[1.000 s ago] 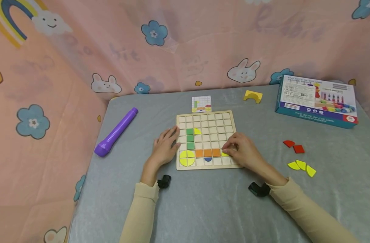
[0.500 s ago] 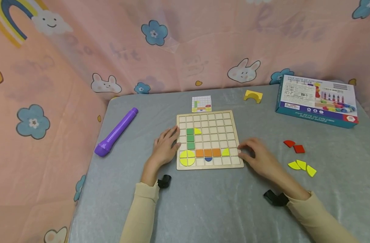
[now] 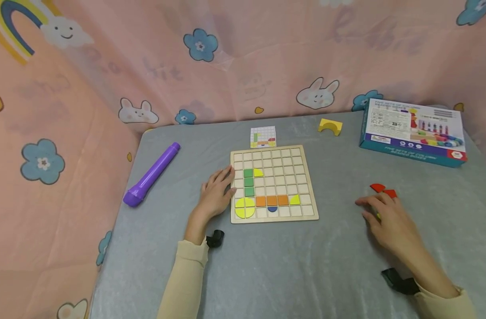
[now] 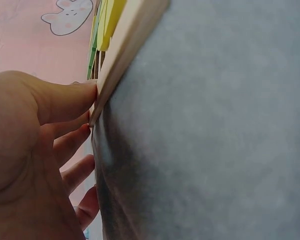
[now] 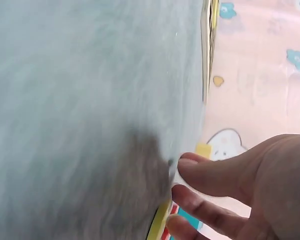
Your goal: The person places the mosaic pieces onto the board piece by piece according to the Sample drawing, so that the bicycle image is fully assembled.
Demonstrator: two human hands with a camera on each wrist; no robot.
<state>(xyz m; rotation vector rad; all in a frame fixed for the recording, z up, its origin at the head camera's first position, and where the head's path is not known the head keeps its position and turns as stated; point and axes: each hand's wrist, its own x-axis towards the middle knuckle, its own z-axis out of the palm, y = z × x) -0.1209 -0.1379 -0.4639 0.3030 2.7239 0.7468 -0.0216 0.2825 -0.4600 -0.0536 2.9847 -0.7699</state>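
Note:
A wooden grid board (image 3: 272, 220) lies on the grey cloth. My left hand (image 3: 215, 195) rests at its left edge, thumb and fingertips touching the rim in the left wrist view. Set in the board are green squares (image 3: 248, 182), orange squares (image 3: 271, 201), a blue half circle (image 3: 272, 209), a yellow circle of quarter pieces (image 3: 245, 208) and two more yellow quarter pieces (image 3: 294, 200). Off to the right, my right hand (image 3: 392, 226) hovers with loosely bent fingers over loose yellow pieces (image 5: 159, 222), mostly hiding them. Loose red pieces (image 3: 377, 188) lie just beyond its fingers.
A small pattern card (image 3: 262, 137) lies behind the board. Left of it is a purple toy microphone (image 3: 152, 174). A yellow arch block (image 3: 330, 126) and a blue-edged toy box (image 3: 412, 132) stand at the back right, before a printed pink curtain (image 3: 243, 57).
My right hand let go of a yellow quarter piece in the board's cell beside the orange squares, then moved right to the loose pieces. The left hand stays at the board's edge.

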